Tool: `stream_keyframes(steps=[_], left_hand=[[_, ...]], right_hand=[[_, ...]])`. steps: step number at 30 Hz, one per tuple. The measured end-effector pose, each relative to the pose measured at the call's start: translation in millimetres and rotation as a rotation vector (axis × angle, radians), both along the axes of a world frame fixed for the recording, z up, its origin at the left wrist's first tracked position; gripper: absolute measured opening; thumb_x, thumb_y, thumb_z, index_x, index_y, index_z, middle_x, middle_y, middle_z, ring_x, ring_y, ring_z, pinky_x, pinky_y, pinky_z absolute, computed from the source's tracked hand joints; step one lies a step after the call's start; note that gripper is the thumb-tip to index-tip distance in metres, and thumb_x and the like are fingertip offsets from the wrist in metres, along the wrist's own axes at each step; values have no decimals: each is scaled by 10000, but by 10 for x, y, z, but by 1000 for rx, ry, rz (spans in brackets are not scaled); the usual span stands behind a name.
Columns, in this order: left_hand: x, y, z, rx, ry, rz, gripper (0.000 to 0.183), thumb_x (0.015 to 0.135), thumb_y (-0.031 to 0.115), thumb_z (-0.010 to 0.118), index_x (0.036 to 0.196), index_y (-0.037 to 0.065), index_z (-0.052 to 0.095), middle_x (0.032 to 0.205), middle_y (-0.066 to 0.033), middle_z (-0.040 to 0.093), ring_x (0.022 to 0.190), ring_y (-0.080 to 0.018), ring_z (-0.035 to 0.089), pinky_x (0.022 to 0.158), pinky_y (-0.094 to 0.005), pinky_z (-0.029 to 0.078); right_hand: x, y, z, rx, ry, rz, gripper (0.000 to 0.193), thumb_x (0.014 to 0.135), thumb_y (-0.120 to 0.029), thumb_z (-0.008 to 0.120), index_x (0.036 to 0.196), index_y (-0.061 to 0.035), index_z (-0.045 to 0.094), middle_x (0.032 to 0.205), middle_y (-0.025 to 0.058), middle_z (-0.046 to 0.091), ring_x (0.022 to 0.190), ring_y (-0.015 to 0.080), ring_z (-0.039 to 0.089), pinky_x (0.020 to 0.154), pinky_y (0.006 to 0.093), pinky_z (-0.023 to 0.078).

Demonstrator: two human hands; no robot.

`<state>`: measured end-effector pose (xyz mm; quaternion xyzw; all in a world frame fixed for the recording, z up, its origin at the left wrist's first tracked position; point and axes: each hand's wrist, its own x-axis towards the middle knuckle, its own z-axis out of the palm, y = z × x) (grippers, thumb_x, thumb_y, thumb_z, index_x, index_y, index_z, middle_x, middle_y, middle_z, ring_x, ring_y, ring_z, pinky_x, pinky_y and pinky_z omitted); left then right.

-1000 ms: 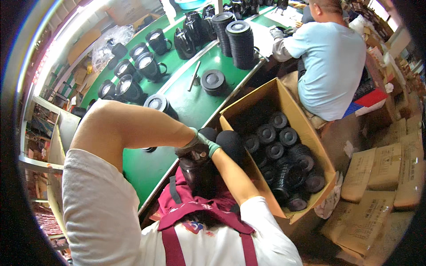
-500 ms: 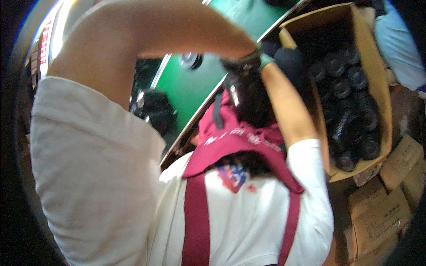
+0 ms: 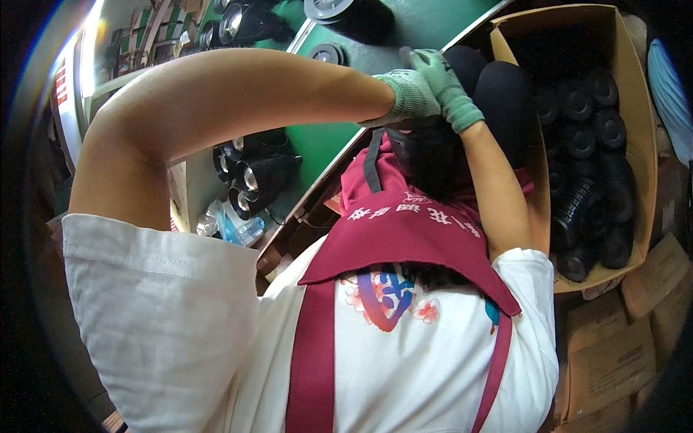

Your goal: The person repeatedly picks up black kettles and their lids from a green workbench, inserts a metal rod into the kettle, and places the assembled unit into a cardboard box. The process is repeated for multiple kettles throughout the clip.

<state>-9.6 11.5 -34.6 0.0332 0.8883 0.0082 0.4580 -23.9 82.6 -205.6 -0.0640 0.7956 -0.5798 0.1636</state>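
Observation:
My gloved left hand [image 3: 408,99] reaches across from the left, curled at the upper end of a glossy black rounded housing [image 3: 422,155] in my lap. My gloved right hand [image 3: 442,85] meets it from the right, touching the left hand, with its fingers bent towards the table. A small dark tip shows at its fingers; whether this is glove or a held piece is unclear. The two hands hide the upper end of the housing. Just beyond them, a black ribbed disc-shaped part [image 3: 328,54] lies on the green table [image 3: 426,22].
Right of my lap stands an open cardboard box [image 3: 642,173] packed with several black cylindrical parts [image 3: 577,137]. Flat brown cartons [image 3: 613,368] lie below it. Black housings with shiny insides [image 3: 256,169] and a grey-topped black cylinder [image 3: 361,18] are on the table. A blue sleeve [image 3: 668,97] shows far right.
My hands have come up and away from me, off the dark part, towards the table edge. Both gloves now show clearly, and my left forearm sits lower in the view.

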Motion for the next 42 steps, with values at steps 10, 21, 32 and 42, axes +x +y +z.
stream_keyframes(steps=[10,21,32,42], left_hand=[[-62,-730,-183,540,218,-580,565,787,191,707,1315,79,539,1104,-213,671,985,-437,648,852,-493,535],[-59,-734,-173,868,1104,-317,846,712,212,856,1443,53,462,1345,-193,539,1222,-371,536,1023,-431,476],[1028,-846,-219,1298,619,-115,861,610,328,950,1339,98,553,1446,-206,457,1404,-480,379,1158,-540,342],[80,-1873,485,1836,262,1438,613,919,286,711,1422,67,438,1324,-110,579,1188,-244,616,928,-369,558]], right_hand=[[655,507,1108,745,548,-142,272,911,-374,629,878,-122,728,888,51,687,954,260,623,718,457,529],[211,1154,783,693,570,-92,356,950,-353,593,1167,-81,671,1149,99,688,1053,339,620,895,447,517],[-1048,220,-406,557,129,-395,682,960,-451,588,1400,59,483,1405,335,496,1310,475,480,1079,510,422],[-325,565,1981,-451,234,185,574,828,-225,764,1323,-2,578,1513,189,452,1363,275,491,1106,394,412]])
